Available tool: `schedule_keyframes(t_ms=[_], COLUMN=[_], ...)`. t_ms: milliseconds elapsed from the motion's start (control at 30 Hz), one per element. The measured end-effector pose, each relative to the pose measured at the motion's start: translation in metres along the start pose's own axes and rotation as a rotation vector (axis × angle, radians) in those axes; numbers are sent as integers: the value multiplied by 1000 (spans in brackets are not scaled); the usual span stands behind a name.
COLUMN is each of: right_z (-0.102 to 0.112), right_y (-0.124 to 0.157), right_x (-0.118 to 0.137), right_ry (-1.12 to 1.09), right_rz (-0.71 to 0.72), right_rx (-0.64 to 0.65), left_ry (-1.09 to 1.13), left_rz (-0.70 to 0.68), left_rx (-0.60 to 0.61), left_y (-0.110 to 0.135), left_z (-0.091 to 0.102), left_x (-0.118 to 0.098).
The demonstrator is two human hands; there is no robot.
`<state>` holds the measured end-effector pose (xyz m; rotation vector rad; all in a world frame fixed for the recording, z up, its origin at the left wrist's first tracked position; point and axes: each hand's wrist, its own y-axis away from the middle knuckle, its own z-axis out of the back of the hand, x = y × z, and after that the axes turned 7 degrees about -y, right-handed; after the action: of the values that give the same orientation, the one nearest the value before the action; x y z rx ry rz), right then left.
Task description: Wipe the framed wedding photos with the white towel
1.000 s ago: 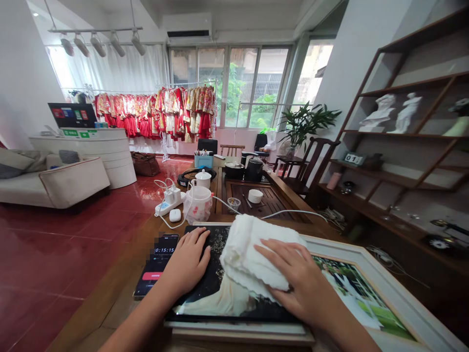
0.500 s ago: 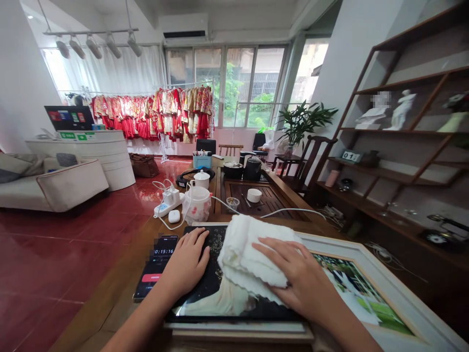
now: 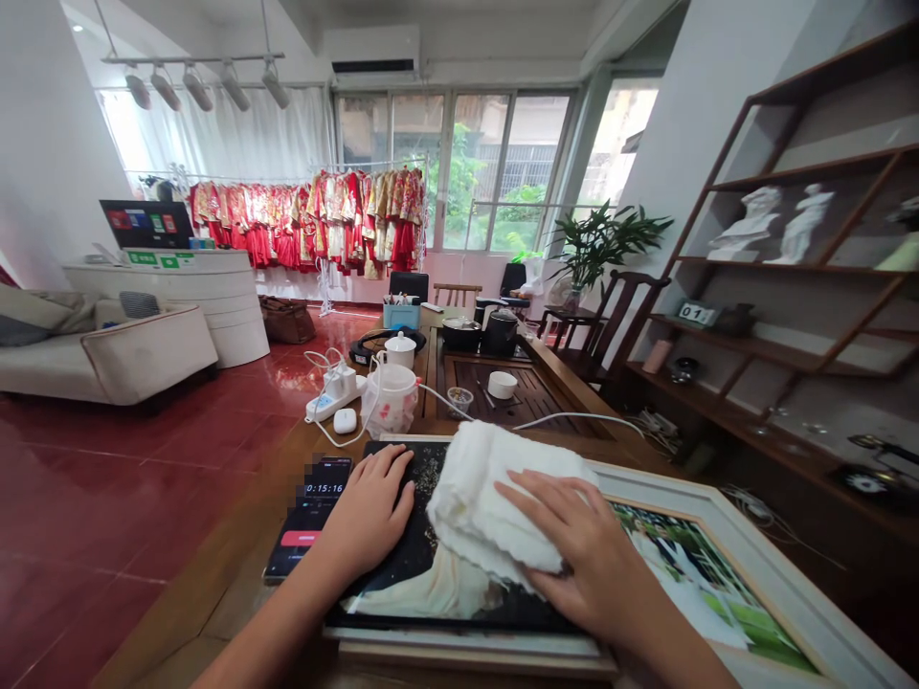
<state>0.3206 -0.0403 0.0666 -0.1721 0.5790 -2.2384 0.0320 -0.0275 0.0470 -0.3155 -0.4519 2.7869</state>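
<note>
A large framed photo (image 3: 747,522) lies flat on the wooden table (image 3: 236,565) in front of me. My left hand (image 3: 369,517) rests flat on the dark left part of the picture, fingers stretched out. My right hand (image 3: 574,550) presses down on a folded white cloth (image 3: 488,498) that lies on the glass near the middle of the picture. A phone (image 3: 312,517) showing a timer lies just left of my left hand.
Beyond the frame stand a white teapot (image 3: 390,397), a power strip (image 3: 331,392) with white cables, a small white bowl (image 3: 502,384) and black kettles (image 3: 481,330) on a tea tray. A wooden shelf (image 3: 790,287) rises at right. A sofa (image 3: 100,354) stands far left.
Both hands and the cloth stay almost where they were; the right hand has shifted slightly on the cloth. The phone's timer has advanced by a second.
</note>
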Motion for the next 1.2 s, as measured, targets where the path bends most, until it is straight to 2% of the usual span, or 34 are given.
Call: schedule_keyframes(t_ms=[100, 200, 467, 600, 833, 1033, 1100, 1200], right_z=[-1, 0, 3, 1, 0, 2, 3, 4], right_y=[-2, -3, -1, 0, -2, -3, -3, -3], right_x=[13, 18, -5, -14, -3, 14, 14, 9], right_ry=[-59, -90, 35, 97, 49, -74, -87, -54], right_rz=[83, 92, -133, -179, -42, 116, 114, 34], right_rx=[63, 91, -29, -65, -44, 66, 81, 43], left_ry=[-6, -16, 2, 5, 19, 24, 25, 24], left_rz=[8, 17, -1, -3, -6, -8, -6, -9], left_rx=[8, 24, 8, -8, -30, -36, -33, -26], left_y=[-1, -2, -1, 0, 3, 1, 1, 0], left_z=[-1, -3, -3, -2, -1, -3, -4, -5], left_x=[1, 1, 0, 2, 4, 3, 3, 2])
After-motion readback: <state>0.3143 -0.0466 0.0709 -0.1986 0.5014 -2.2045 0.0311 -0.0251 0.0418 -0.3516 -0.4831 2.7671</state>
